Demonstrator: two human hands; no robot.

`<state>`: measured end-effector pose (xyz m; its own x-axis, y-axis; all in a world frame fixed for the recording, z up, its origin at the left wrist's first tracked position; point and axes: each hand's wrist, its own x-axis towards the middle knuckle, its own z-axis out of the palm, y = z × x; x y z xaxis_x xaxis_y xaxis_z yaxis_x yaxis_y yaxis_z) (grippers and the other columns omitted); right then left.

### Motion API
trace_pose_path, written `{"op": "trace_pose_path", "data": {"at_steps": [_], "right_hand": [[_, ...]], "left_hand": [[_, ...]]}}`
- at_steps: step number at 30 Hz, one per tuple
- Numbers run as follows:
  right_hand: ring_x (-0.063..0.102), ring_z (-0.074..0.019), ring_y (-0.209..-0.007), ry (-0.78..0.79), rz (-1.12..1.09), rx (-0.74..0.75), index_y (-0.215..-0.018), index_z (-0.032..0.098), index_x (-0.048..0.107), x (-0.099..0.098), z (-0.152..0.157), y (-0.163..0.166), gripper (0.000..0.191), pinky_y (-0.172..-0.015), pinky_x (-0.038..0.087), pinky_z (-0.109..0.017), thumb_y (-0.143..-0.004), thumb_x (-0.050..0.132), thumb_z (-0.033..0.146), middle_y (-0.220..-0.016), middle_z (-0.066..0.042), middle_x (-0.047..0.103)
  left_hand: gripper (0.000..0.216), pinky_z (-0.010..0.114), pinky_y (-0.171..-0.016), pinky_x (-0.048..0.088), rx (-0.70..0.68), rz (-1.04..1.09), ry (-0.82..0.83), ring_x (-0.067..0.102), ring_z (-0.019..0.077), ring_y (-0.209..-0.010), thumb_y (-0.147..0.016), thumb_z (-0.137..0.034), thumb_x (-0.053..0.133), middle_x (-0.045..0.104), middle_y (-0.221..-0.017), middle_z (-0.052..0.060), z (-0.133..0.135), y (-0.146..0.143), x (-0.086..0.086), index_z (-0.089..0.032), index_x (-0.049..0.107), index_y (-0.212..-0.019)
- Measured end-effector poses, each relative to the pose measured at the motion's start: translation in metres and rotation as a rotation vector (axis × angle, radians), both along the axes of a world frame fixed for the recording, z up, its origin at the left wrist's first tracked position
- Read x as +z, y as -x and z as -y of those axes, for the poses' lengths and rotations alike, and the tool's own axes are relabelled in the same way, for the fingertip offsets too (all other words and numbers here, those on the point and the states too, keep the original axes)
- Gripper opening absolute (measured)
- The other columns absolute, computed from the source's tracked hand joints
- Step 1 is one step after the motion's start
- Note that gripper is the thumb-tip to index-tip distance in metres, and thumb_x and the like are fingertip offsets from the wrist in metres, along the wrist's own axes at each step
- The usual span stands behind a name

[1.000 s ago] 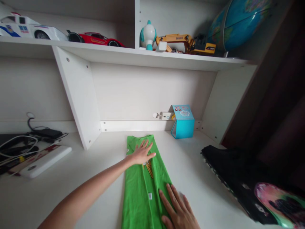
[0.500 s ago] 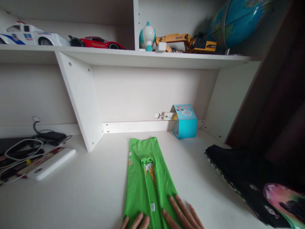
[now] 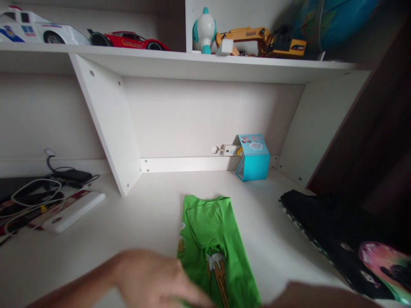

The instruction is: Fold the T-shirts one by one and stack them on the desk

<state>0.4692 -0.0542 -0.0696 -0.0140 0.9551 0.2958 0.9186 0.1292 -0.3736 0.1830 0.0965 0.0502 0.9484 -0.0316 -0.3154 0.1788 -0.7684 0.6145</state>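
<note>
A green shirt (image 3: 212, 239), folded into a long strip with a printed design, lies on the white desk (image 3: 154, 214) in front of me. My left hand (image 3: 150, 280) is blurred by motion at the bottom, over the near left edge of the shirt. Whether its fingers grip the cloth is hidden by the blur. My right hand (image 3: 311, 295) shows only as a blurred patch at the bottom right edge, close to the shirt's near end, with no fingers visible.
A black garment with a pink and green print (image 3: 340, 239) lies at the right. A blue box (image 3: 253, 157) stands by the back wall. A white device (image 3: 73, 210) and cables (image 3: 35, 192) lie at the left. Toy cars (image 3: 128, 40), an excavator (image 3: 260, 40) and a globe fill the shelf above.
Both hands left the flat shirt and drew back to its near end. The shirt now sits nearer to me and looks shorter. My left hand is moving fast.
</note>
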Motion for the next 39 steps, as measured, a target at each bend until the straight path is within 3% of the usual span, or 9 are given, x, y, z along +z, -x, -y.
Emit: {"op": "trace_pose_path", "data": {"at_steps": [2, 5, 9, 16, 21, 26, 30, 36, 39], "right_hand": [[0.064, -0.0179, -0.073, 0.065, -0.046, 0.071, -0.092, 0.031, 0.069, 0.033, -0.049, -0.019, 0.038, -0.065, 0.049, -0.029, -0.075, 0.045, 0.054, -0.083, 0.000, 0.068], [0.061, -0.0158, -0.077, 0.502, -0.321, 0.308, -0.089, 0.017, 0.066, 0.064, -0.130, -0.034, 0.030, -0.062, 0.048, -0.022, -0.072, 0.057, 0.040, -0.084, -0.002, 0.066], [0.057, -0.0122, -0.064, 0.482, -0.306, 0.189, -0.086, 0.010, 0.061, 0.051, -0.194, -0.037, 0.024, -0.045, 0.043, -0.017, -0.073, 0.053, 0.027, -0.074, -0.003, 0.062], [0.057, -0.0100, -0.066, 0.420, -0.175, 0.072, -0.090, 0.013, 0.058, 0.029, -0.215, -0.053, 0.017, -0.054, 0.047, -0.021, -0.084, 0.050, 0.026, -0.078, -0.001, 0.060], [0.055, -0.0168, -0.092, 0.323, -0.010, -0.110, -0.102, 0.015, 0.055, 0.011, -0.221, -0.047, 0.025, -0.079, 0.046, -0.038, -0.085, 0.054, 0.033, -0.104, -0.005, 0.057], [0.057, -0.0157, -0.088, 0.317, 0.052, -0.147, -0.099, 0.014, 0.057, -0.004, -0.216, -0.041, 0.024, -0.078, 0.047, -0.037, -0.086, 0.052, 0.034, -0.099, -0.004, 0.058], [0.058, -0.0135, -0.079, 0.243, 0.035, -0.150, -0.089, 0.014, 0.058, 0.017, -0.213, -0.045, 0.020, -0.073, 0.048, -0.032, -0.084, 0.054, 0.033, -0.089, -0.002, 0.061], [0.057, -0.0107, -0.067, -0.094, -0.041, -0.207, -0.096, 0.016, 0.051, 0.101, -0.181, -0.050, 0.015, -0.065, 0.043, -0.021, -0.085, 0.046, 0.026, -0.084, -0.003, 0.062], [0.056, -0.0107, -0.068, -0.296, -0.066, -0.160, -0.093, 0.019, 0.049, 0.120, -0.140, -0.040, 0.015, -0.062, 0.042, -0.020, -0.084, 0.046, 0.032, -0.085, -0.002, 0.060]], "left_hand": [[0.040, 0.021, -0.072, 0.047, 0.114, -0.001, 0.108, 0.060, 0.0155, -0.084, -0.084, -0.042, 0.046, 0.066, -0.098, 0.001, -0.049, -0.027, 0.010, -0.023, 0.056, -0.118], [0.038, 0.021, -0.066, 0.045, 0.373, -0.025, 0.227, 0.058, 0.0158, -0.082, -0.073, -0.043, 0.059, 0.065, -0.092, 0.002, -0.123, -0.062, -0.014, -0.016, 0.062, -0.101], [0.037, 0.020, -0.058, 0.041, 0.574, -0.089, 0.282, 0.056, 0.0141, -0.070, -0.058, -0.035, 0.072, 0.064, -0.077, -0.001, -0.179, -0.080, -0.065, -0.017, 0.064, -0.088], [0.038, 0.021, -0.063, 0.040, 0.471, 0.144, 0.304, 0.056, 0.0137, -0.074, -0.065, -0.038, 0.066, 0.064, -0.087, 0.001, -0.202, -0.076, -0.067, -0.015, 0.063, -0.094], [0.037, 0.024, -0.069, 0.042, 0.562, 0.092, -0.118, 0.058, 0.0191, -0.083, -0.060, -0.029, 0.066, 0.064, -0.092, 0.005, -0.215, -0.085, -0.091, -0.014, 0.063, -0.093], [0.031, 0.025, -0.071, 0.042, 0.589, 0.093, -0.319, 0.058, 0.0198, -0.083, -0.065, -0.029, 0.060, 0.064, -0.094, 0.007, -0.208, -0.083, -0.114, -0.015, 0.062, -0.093], [0.015, 0.023, -0.067, 0.040, 0.545, 0.110, -0.361, 0.057, 0.0175, -0.072, -0.067, -0.028, 0.057, 0.064, -0.075, 0.001, -0.203, -0.081, -0.091, -0.017, 0.062, -0.076], [0.029, 0.023, -0.073, 0.040, 0.626, 0.508, -0.482, 0.055, 0.0156, -0.081, -0.078, -0.032, 0.047, 0.062, -0.097, 0.001, -0.168, -0.074, 0.007, -0.018, 0.057, -0.102], [0.033, 0.023, -0.076, 0.041, 0.633, 0.648, -0.518, 0.055, 0.0146, -0.085, -0.081, -0.030, 0.045, 0.060, -0.104, 0.000, -0.131, -0.060, 0.035, -0.021, 0.052, -0.111]]}}
